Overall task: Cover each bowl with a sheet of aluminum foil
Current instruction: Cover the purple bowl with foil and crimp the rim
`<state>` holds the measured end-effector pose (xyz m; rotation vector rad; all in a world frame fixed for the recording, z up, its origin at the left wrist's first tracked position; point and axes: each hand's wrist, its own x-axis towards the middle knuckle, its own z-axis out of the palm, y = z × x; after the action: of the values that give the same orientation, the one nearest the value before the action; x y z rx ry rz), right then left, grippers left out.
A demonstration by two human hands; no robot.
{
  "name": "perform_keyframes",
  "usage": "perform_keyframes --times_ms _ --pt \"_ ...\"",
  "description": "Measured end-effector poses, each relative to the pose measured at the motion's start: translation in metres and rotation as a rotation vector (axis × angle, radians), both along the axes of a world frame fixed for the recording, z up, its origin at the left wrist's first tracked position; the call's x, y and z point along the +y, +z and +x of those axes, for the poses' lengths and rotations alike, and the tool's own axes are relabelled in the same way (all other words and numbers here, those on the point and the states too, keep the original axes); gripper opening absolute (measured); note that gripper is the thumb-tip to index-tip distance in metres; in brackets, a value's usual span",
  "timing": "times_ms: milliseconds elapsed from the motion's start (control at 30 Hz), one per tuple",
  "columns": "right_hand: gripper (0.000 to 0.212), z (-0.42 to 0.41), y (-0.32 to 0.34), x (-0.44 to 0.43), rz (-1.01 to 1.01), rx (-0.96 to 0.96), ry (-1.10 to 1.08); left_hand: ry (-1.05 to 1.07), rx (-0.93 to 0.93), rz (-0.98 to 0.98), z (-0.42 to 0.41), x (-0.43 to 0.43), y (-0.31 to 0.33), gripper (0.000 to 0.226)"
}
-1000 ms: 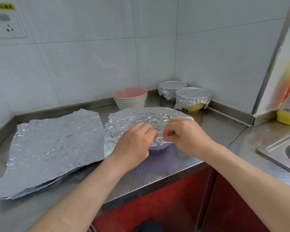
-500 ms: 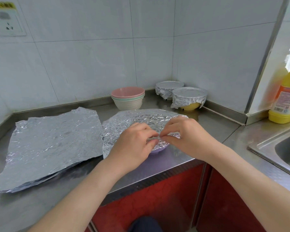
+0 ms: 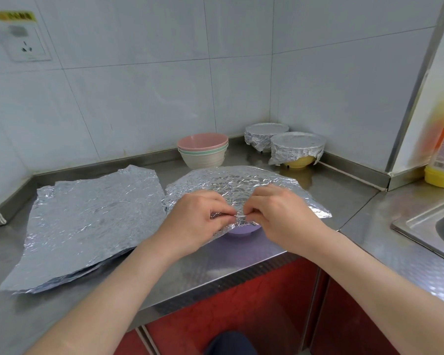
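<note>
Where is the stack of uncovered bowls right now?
Head view: the stack of uncovered bowls sits at the back of the counter by the wall, left of the two foil-covered bowls, behind the foil-draped purple bowl.

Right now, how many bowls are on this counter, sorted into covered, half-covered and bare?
Foil-covered bowls: 2
Purple bowl, with a foil sheet over it, not yet tucked all round: 1
Bare stacked bowls, pink, green and cream: 3
Total: 6
</note>
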<state>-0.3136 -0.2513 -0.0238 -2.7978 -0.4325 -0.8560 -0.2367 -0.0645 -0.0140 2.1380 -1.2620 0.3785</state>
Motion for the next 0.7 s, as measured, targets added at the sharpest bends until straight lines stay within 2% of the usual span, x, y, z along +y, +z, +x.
perform_keyframes --times_ms 100,267,333,467,567,700 --pt "0.021 0.003 -0.002 -0.001 -0.041 -0.019 0.005 0.013 -0.068 -0.013 -0.001 -0.002 -0.005 0.013" --pt "0.014 -0.002 0.002 -0.019 0.030 0.036 0.055 0.057 -0.146 -0.020 -0.016 -0.011 -0.011 0.020" --pt "0.008 -0.007 0.007 -0.034 0.099 0.066 0.044 0.042 -0.107 -0.029 -0.021 -0.011 -0.007 0.023" --pt "0.011 -0.018 0.015 -0.051 0.226 0.099 -0.028 0.038 0.003 -0.081 -0.019 -0.007 0.008 0.018" --pt "0.008 -0.021 0.018 -0.036 0.339 0.071 0.003 0.047 0.025 -0.043 -0.017 -0.009 0.009 0.016" --pt "0.006 -0.018 0.011 -0.015 0.370 0.119 0.021 0.009 0.072 -0.031 -0.014 -0.010 0.005 0.010"
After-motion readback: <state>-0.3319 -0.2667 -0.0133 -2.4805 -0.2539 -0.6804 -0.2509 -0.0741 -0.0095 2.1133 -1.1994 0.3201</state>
